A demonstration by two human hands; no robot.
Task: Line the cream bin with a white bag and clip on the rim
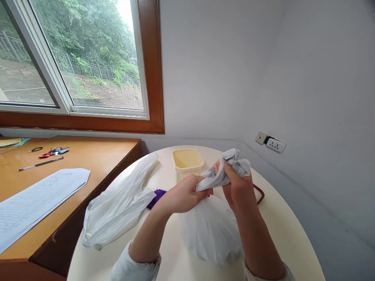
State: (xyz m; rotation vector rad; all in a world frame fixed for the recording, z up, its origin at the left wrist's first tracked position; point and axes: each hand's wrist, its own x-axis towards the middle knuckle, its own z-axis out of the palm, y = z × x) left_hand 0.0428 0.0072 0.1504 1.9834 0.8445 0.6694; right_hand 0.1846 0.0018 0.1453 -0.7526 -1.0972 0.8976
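Observation:
Both of my hands grip a crumpled, whitish bundle [218, 176] above the round table. It looks like a twisted plastic bag, though its folds hide its full shape. My left hand [187, 193] is closed on the lower left end. At the upper right end, my right hand [238, 189] pinches the bundle, with its thumb on top. Beneath my hands is a translucent white plastic bag [212, 234]; I cannot tell whether it joins the bundle. Just behind my hands stands a pale yellow square container [188, 159] with an open top.
Left on the round table [281, 234] lies another white plastic bag [123, 203], partly over a purple piece [156, 197]. A brown curved handle or loop [260, 194] shows behind my right wrist. Papers [43, 203], a pen [41, 164] and keys [55, 152] lie on the wooden desk.

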